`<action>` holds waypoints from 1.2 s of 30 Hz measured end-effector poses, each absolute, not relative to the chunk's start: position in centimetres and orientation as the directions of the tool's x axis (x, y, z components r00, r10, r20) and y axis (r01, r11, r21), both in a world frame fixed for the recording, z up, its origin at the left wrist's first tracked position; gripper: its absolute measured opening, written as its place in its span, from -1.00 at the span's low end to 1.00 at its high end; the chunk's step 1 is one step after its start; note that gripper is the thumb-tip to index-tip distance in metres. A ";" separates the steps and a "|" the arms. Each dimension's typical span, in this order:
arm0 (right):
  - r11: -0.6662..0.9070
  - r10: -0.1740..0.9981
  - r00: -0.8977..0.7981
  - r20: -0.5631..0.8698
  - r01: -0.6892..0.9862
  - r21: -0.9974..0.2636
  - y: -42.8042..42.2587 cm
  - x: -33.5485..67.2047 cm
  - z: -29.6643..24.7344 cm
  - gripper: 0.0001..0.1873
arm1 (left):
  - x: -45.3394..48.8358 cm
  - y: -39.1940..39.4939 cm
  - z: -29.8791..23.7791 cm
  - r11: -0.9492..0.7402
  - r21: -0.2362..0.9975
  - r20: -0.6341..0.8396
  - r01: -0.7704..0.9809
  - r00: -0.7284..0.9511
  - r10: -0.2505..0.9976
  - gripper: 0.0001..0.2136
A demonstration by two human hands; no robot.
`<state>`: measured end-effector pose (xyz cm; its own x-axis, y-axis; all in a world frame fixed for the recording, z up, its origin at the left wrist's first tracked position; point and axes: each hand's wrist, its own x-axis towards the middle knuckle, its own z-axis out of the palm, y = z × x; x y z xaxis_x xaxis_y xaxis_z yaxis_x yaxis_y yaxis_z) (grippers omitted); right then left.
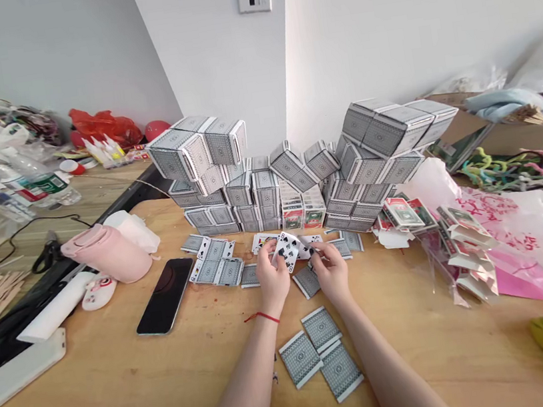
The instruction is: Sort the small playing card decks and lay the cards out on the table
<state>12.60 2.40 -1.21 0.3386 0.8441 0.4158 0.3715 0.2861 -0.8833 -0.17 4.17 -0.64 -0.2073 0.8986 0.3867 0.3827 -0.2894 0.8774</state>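
Observation:
Both my hands are raised over the wooden table's middle. My left hand (272, 277), with a red string bracelet (262, 316) on its wrist, and my right hand (329, 271) pinch a spade-faced playing card (288, 252) between them. Grey-backed cards lie around them, including a loose group (321, 358) just below my wrists and a row (214, 264) to the left. Behind my hands rises a tall structure of grey-backed card boxes (252, 179), stacked in tilted columns. Part of the held card is hidden by my fingers.
A black phone (165, 296) and a pink flask (107, 253) lie left of my hands. Torn card packaging on pink plastic (465, 250) lies on the right. A cardboard box (474, 134) stands at the back right, with a tangle of coloured pipe cleaners (535, 176) nearby.

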 end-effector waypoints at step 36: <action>0.107 0.959 0.278 0.057 -0.168 -0.980 2.9 12.9 -1.2 -0.71 | 0.3 4.1 -0.1 -0.074 0.997 0.074 0.012 -0.049 0.996 -0.63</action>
<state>12.89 2.86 -1.23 0.2779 0.9589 0.0573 -0.1680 0.1073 -0.9799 0.32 4.12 -0.12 -0.0492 0.9960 0.0744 0.0121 -0.0739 0.9972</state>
